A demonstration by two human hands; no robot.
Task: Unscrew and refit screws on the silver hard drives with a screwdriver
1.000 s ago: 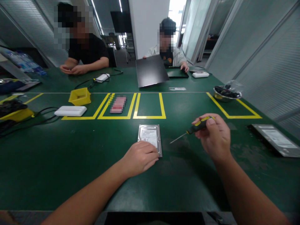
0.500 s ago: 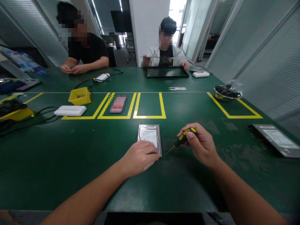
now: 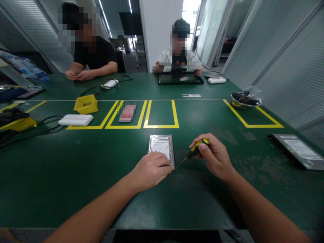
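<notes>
Clasping with the left hand (image 3: 152,171) the near end of the hard drive (image 3: 160,144), lying beneath and just beyond; could swivel if held loosely. Pinching in the right hand (image 3: 217,156) a screwdriver (image 3: 192,153), angled down beside the left fingertips (image 3: 169,167); might skid into them if pushed sideways.

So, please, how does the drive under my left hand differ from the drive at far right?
The centre drive is partly covered by the left hand; the far-right drive lies untouched. The screwdriver points at the centre drive's edge; the far-right drive has no tool near it. Both are silver-coloured with a pale label facing up.
</notes>
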